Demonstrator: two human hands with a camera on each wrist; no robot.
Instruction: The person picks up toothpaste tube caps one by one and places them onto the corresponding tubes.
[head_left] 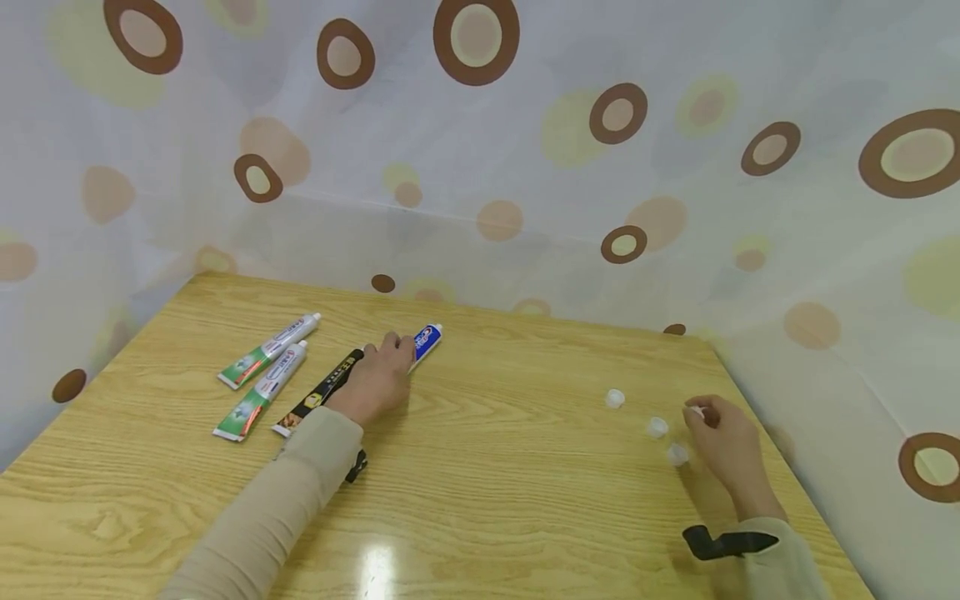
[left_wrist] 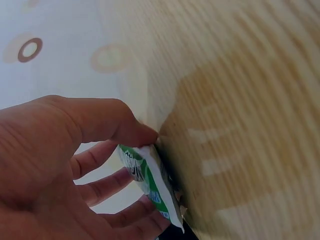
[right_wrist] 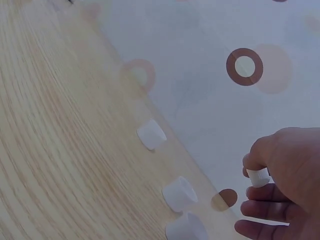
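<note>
My left hand (head_left: 378, 379) grips a blue toothpaste tube (head_left: 426, 343) whose nozzle end sticks out beyond the fingers. In the left wrist view, thumb and fingers hold its flat, green-printed tail (left_wrist: 150, 182) low over the table; the middle is hidden by the hand in the head view. Just left of that hand lies a black toothpaste tube (head_left: 322, 392), partly covered by it. My right hand (head_left: 727, 442) pinches a small white ribbed cap (right_wrist: 258, 177) between thumb and fingers at the right side. Beside it, several white caps (head_left: 615, 398) stand on the table.
Two green-and-white toothpaste tubes (head_left: 270, 350) lie side by side at the left of the wooden table (head_left: 510, 467). A sheet with brown circles (head_left: 480, 167) hangs behind the table and along its sides.
</note>
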